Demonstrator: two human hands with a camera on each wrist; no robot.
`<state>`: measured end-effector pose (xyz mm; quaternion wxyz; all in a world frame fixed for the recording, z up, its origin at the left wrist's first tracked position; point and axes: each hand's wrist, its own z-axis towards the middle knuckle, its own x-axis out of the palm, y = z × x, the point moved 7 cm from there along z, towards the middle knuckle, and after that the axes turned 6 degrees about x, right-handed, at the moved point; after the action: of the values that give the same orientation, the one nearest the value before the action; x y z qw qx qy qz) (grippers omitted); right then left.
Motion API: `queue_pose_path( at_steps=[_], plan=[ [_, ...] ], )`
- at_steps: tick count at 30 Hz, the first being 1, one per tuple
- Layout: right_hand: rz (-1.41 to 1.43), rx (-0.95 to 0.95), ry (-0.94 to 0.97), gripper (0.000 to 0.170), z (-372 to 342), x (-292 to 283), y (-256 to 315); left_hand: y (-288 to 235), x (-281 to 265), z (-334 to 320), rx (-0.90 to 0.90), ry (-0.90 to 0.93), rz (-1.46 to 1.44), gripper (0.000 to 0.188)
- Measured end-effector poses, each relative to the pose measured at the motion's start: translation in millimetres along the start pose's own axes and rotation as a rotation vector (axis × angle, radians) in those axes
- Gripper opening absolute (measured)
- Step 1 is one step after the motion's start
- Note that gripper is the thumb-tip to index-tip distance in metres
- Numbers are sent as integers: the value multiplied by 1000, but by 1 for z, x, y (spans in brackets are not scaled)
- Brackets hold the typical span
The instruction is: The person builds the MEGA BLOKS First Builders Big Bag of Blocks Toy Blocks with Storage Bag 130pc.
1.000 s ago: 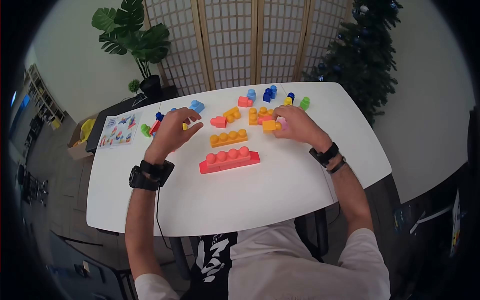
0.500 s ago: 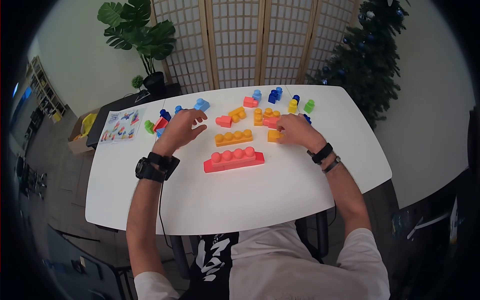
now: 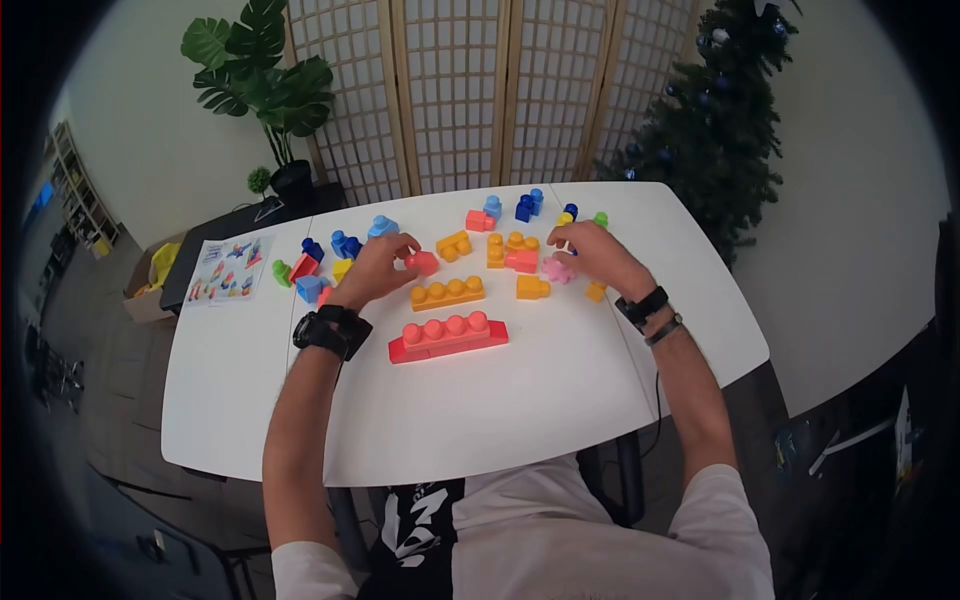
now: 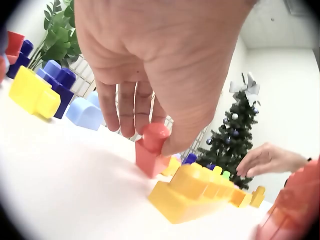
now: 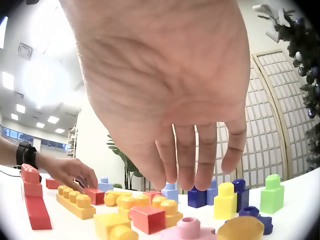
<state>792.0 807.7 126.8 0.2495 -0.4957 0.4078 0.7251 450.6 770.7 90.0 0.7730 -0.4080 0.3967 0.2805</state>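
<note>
Red blk (image 4: 148,159) in L hand (image 4: 160,70)

White table (image 3: 500,410), head view; clock centred on tabletop, 12 at far edge. Centre: long red stack (image 3: 448,338), four knobs up. Just beyond, toward 12: four-knob orange brick (image 3: 447,294). 11: small red block (image 3: 424,263); farther out, light blue block (image 3: 382,227). 10: yellow block (image 3: 342,270), then lime block (image 3: 282,273). Between 9 and 10: picture sheet (image 3: 228,272), by the edge. 2: short orange block (image 3: 531,287), pink block (image 3: 558,270) near it.
</note>
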Motion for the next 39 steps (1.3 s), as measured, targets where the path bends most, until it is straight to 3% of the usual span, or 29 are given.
queue_pose_path(
  at_steps=[4, 7, 10, 12, 16, 18, 22, 25, 30, 39],
  plan=[
    [39, -78, -67, 29, 18, 32, 13, -16, -40, -10, -26, -94, -133, 31],
    [-49, -95, -60, 29, 30, 48, 27, -27, -55, -14, -68, -27, -179, 36],
    [-91, -39, -39, 29, 37, 51, 31, -41, -54, -18, -70, 35, -234, 37],
    [-106, 78, 78, 31, 41, 53, 26, -46, -50, -21, -59, 56, -260, 37],
    [-71, -54, -47, 33, 35, 32, 37, -32, -22, -21, -56, 148, -239, 36],
    [263, -24, 42, 35, 32, 18, 60, -28, -11, -23, -3, 147, -243, 36],
    [433, -177, 4, 35, 36, 23, 91, -31, -6, -25, -6, 108, -216, 36],
    [623, -224, 115, 36, 43, 49, 114, -31, -6, -26, 12, 88, -218, 35],
    [640, -251, 143, 34, 53, 98, 118, -28, -1, -28, -13, 63, -257, 36],
    [637, -244, 163, 35, 54, 106, 119, -18, 9, -31, -17, 1, -313, 42]
  ],
)
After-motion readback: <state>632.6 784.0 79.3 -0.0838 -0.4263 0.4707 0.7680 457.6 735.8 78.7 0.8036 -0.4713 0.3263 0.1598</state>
